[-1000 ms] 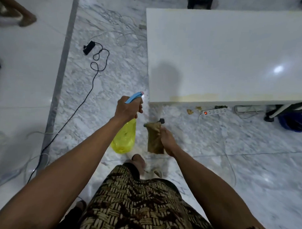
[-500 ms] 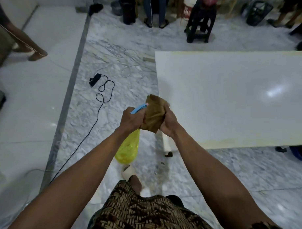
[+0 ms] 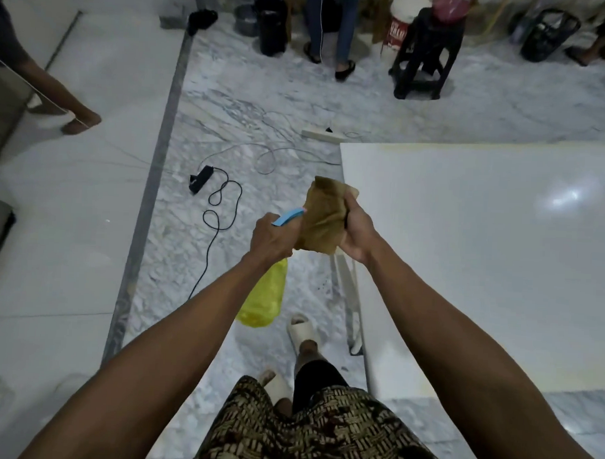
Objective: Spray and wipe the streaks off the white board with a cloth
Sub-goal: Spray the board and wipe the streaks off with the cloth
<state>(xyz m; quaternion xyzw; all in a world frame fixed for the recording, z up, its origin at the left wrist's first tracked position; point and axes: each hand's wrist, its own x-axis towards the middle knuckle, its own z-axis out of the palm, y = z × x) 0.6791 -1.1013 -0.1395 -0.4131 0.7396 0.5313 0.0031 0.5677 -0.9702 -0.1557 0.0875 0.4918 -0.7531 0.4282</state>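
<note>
A large white board (image 3: 482,256) lies flat on the right, glossy, with faint yellowish streaks along its far and near edges. My left hand (image 3: 271,237) grips a yellow spray bottle (image 3: 262,296) by its neck, and the blue trigger head pokes out toward the cloth. My right hand (image 3: 357,233) holds a brown cloth (image 3: 323,218) bunched up right against the nozzle, just off the board's left edge. Both hands are close together in front of me.
A black cable and power strip (image 3: 200,182) lie on the marble floor to the left. White cables and a white power strip (image 3: 323,134) sit beyond the board's corner. People's legs, a black stool (image 3: 425,51) and buckets stand at the back. My sandalled foot (image 3: 302,332) is below the bottle.
My right hand lifted the cloth from low beside the bottle up against the nozzle. My view tilted up, showing the far side of the room, and the board sits lower right.
</note>
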